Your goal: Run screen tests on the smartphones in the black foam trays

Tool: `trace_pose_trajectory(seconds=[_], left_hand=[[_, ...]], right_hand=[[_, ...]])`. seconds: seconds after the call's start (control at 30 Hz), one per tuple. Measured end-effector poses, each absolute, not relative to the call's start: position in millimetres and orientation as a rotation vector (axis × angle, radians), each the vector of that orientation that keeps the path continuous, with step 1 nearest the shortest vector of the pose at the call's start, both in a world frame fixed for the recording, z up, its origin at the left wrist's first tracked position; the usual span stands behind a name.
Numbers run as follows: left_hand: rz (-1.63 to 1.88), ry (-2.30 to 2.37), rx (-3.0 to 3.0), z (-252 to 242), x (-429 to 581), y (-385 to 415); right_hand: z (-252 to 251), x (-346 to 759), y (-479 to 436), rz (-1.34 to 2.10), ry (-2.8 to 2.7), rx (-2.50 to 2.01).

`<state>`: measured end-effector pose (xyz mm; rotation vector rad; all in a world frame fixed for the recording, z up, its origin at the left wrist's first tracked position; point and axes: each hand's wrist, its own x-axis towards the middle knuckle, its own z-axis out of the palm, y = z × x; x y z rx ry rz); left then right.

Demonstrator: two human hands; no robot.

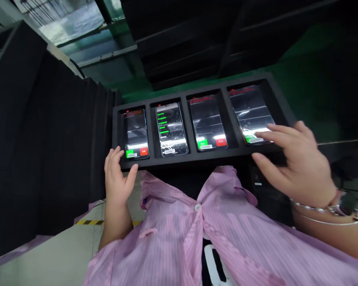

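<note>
A black foam tray (pixel 197 157) in front of me holds several lit smartphones, each in its own slot. My left hand (pixel 116 178) grips the tray's near left corner, thumb under the edge, beside the leftmost phone (pixel 135 134). My right hand (pixel 292 159) rests on the tray's near right edge, fingers spread, with fingertips lying on the lower part of the rightmost phone (pixel 252 113). Between them lie a phone showing green text (pixel 171 129) and a phone with green and red buttons (pixel 208 122).
Tall stacks of black foam trays (pixel 41 139) stand on the left. More dark trays or shelving (pixel 197 39) rise behind the tray. The floor (pixel 316 79) is green at right, and a yellow-black striped line (pixel 89 222) runs below left. My pink striped coat (pixel 181 238) fills the bottom.
</note>
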<state>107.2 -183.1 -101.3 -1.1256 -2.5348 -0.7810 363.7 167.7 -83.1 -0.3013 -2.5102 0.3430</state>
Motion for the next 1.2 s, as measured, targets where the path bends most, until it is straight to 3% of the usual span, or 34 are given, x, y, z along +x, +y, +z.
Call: trace_pose_trajectory(seconds=[0.3, 0.57, 0.87, 1.2], left_hand=[[-0.730, -2.579, -1.117, -99.1, 109.3, -182.3], [-0.684, -2.576, -1.039, -88.6, 121.8, -165.0], [-0.561, -2.471, -1.437, -71.5, 129.5, -101.7], [-0.436, -2.616, -1.413, -77.0, 124.3, -89.4]], right_hand=[[-95.2, 367.5, 172.0, 0.326, -2.580, -0.388], [-93.9, 351.5, 166.7, 0.354, -2.472, -0.205], [-86.2, 314.1, 136.9, 0.480, -2.579, -0.024], [-98.7, 304.6, 130.8, 0.254, -2.639, -0.013]])
